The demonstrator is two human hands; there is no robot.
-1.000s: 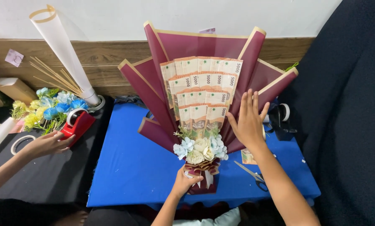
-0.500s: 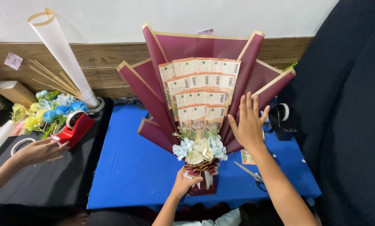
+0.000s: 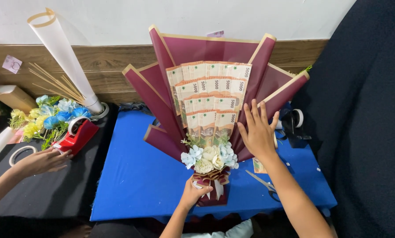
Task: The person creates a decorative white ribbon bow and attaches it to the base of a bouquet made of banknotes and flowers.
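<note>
A bouquet stands upright on the blue table point(image 3: 135, 176). It is a fan of banknotes point(image 3: 208, 101) inside maroon wrapping paper point(image 3: 197, 48) with gold edges. Small white and pale blue flowers point(image 3: 208, 156) sit below the notes, and a maroon ribbon bow point(image 3: 213, 178) is tied under them. My left hand point(image 3: 192, 193) grips the bouquet's base beside the bow. My right hand point(image 3: 258, 132) lies flat with spread fingers against the right side of the wrapping.
Scissors point(image 3: 263, 183) and a black tape dispenser point(image 3: 294, 125) lie right of the bouquet. On the black surface at left are a red tape dispenser point(image 3: 78, 134), another person's hand point(image 3: 41, 161), a tape ring point(image 3: 21, 154), coloured flowers point(image 3: 47, 119) and a white paper roll point(image 3: 63, 57).
The other person's hand at the left has slid a little nearer, beside the red dispenser. My hands and the bouquet stay almost still.
</note>
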